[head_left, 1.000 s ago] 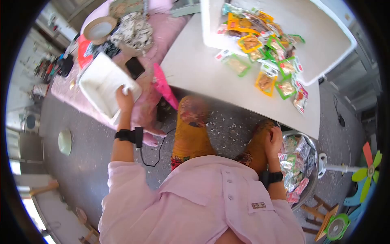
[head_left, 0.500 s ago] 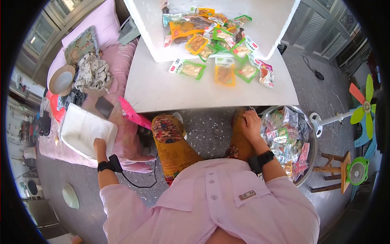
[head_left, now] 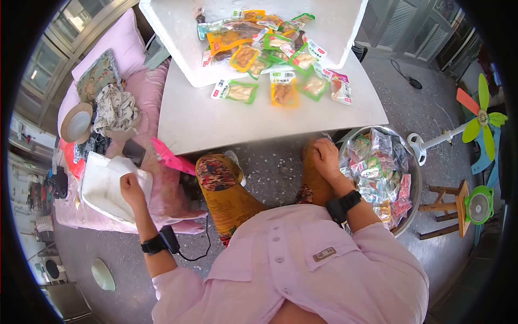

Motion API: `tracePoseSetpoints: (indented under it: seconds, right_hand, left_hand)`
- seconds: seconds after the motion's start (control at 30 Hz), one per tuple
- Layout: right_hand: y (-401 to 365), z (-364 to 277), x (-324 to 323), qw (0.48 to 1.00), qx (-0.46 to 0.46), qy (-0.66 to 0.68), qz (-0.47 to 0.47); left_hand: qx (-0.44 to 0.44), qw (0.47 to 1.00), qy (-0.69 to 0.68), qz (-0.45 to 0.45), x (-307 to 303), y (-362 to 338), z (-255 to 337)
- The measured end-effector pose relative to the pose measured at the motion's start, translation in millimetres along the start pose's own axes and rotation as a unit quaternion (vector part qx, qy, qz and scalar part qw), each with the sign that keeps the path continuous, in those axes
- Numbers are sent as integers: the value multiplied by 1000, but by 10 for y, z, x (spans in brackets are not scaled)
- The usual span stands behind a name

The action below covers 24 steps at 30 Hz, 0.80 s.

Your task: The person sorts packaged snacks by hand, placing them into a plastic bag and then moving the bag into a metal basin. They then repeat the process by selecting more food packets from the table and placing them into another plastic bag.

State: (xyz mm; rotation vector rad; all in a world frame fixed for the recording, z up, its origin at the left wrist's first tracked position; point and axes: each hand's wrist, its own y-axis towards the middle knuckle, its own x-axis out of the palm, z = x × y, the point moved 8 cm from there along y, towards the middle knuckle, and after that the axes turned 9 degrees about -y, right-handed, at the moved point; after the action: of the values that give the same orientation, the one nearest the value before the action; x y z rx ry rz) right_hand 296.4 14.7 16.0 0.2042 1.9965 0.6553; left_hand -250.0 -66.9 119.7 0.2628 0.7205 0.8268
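My left hand (head_left: 131, 189) is closed in a fist over a white foam container (head_left: 102, 186) on the pink-covered bed; whatever its fingers may hold is hidden. My right hand (head_left: 327, 158) rests on my right knee, holding nothing, its fingers lying loosely over the brown trouser cloth. In front, a large white foam box (head_left: 337, 35) lies with its opening towards me on the white table (head_left: 243, 124). Sealed food packets are heaped inside it. Near its opening lie a green-edged packet (head_left: 241, 92), a yellow-edged packet (head_left: 284, 94) and a red-and-white packet (head_left: 340, 90).
A metal basin (head_left: 416, 197) full of packets stands on the floor at right, beside a wooden stool (head_left: 462, 208) and a green fan (head_left: 479, 205). On the bed (head_left: 156, 102) are a straw hat (head_left: 76, 123), crumpled cloth and a dark flat object. A pink object (head_left: 171, 156) sticks out by the table.
My left hand has moved up from the foam container's near right edge and is now over it. My right hand stays on the knee. The whole view has shifted slightly.
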Motion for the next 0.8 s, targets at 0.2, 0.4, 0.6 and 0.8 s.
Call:
tracePoseSetpoints:
  seconds: [0.2,0.4,0.6,0.8]
  right_hand:
    - [0,-339,268,943,142,277,-118]
    - [95,-1010,726,767,214,542,-269]
    - [150,-1303,958,667,297,622,-282]
    - [166,-953,1140,671,315,640,-202]
  left_hand:
    - [16,970,-164,-178,1072,-799,979]
    - [24,946,-176,-272,1958,-1310,1271]
    - [9,936,-171,-308,2275,-1521,1395]
    - [54,962,-137,-231,2079,-1370,1217]
